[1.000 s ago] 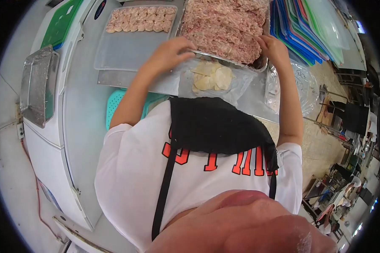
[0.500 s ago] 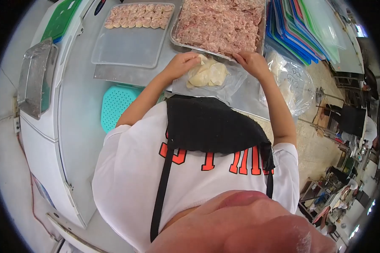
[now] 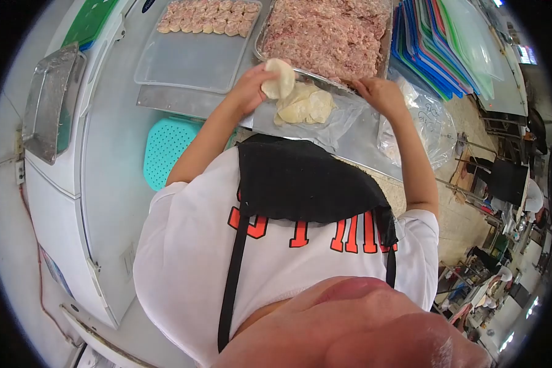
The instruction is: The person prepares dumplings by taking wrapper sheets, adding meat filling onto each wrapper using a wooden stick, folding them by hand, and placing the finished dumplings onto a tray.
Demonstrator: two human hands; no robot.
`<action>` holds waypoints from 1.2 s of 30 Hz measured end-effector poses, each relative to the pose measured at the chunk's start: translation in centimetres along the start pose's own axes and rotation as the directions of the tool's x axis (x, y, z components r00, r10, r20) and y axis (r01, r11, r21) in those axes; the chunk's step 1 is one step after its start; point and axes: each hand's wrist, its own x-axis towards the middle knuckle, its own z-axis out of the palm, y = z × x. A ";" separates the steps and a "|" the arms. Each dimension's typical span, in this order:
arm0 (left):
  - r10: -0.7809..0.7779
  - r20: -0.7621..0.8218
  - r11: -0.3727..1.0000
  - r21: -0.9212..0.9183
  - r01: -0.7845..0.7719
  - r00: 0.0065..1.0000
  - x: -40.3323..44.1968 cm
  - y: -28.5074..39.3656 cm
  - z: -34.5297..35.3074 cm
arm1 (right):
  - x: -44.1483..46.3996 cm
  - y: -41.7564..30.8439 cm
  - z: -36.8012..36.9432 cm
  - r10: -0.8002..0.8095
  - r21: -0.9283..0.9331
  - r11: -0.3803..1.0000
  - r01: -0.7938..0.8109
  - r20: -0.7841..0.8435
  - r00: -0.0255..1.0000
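Note:
My left hand (image 3: pixel 249 89) holds a round, pale dough wrapper (image 3: pixel 279 78) by its left side, just above a pile of wrappers (image 3: pixel 306 105) on clear plastic. My right hand (image 3: pixel 381 95) is at the near edge of the metal tray of minced meat (image 3: pixel 325 38), its fingers pressed together; what they hold, if anything, is too small to make out. To the left, a translucent tray (image 3: pixel 187 60) carries rows of filled dumplings (image 3: pixel 208 17) along its far side.
Coloured plastic sheets (image 3: pixel 426 49) are stacked at the right, with a clear bag (image 3: pixel 428 126) nearer me. A turquoise perforated basket (image 3: pixel 165 150) sits below the counter's left part. An empty metal pan (image 3: pixel 52 104) rests on the white freezer (image 3: pixel 113 165).
My left hand has lifted one wrapper off the pile and moved slightly left with it. My right hand has come down from the meat to the tray's near edge.

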 end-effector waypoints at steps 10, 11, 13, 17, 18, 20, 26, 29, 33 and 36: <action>-0.009 0.023 0.978 -0.208 0.013 1.000 3.2 1.3 3.2 | -0.1 0.2 1.1 0.299 0.704 0.667 -0.246 0.049 0.953; 0.013 0.008 0.968 -0.252 -0.010 1.000 4.0 1.5 3.7 | 0.2 0.0 0.8 0.321 0.742 0.623 -0.248 0.047 0.946; 0.055 -0.024 0.939 -0.337 -0.060 0.998 5.3 3.0 6.4 | 0.8 -1.1 0.0 0.329 0.810 0.561 -0.169 -0.031 0.944; 0.165 -0.068 0.885 -0.431 -0.178 0.984 7.7 4.9 10.2 | 1.6 -3.0 0.8 0.303 0.722 0.691 -0.024 -0.259 0.917; 0.104 -0.104 0.877 -0.459 -0.141 0.989 8.6 5.2 10.0 | 1.5 -3.2 0.6 0.255 0.648 0.761 0.015 -0.321 0.912; 0.067 -0.126 0.844 -0.522 -0.124 0.990 9.1 4.6 9.2 | 0.7 -2.8 -0.9 0.174 0.514 0.857 0.028 -0.340 0.924; 0.183 -0.209 0.874 -0.413 -0.257 0.961 9.1 5.1 9.3 | -0.6 -6.0 -5.3 0.147 0.331 0.944 -0.004 -0.409 0.901; 0.125 -0.189 0.884 -0.425 -0.196 0.974 8.8 6.0 9.9 | 0.7 -4.1 -2.6 0.092 0.220 0.975 -0.005 -0.388 0.917; 0.112 -0.210 0.871 -0.451 -0.198 0.971 9.5 6.7 8.7 | -0.3 -7.1 -9.1 0.122 0.066 0.992 -0.107 -0.296 0.947; 0.176 -0.241 0.857 -0.440 -0.269 0.955 10.1 6.9 8.9 | 1.2 -7.4 -6.1 0.039 0.163 0.986 0.034 -0.425 0.905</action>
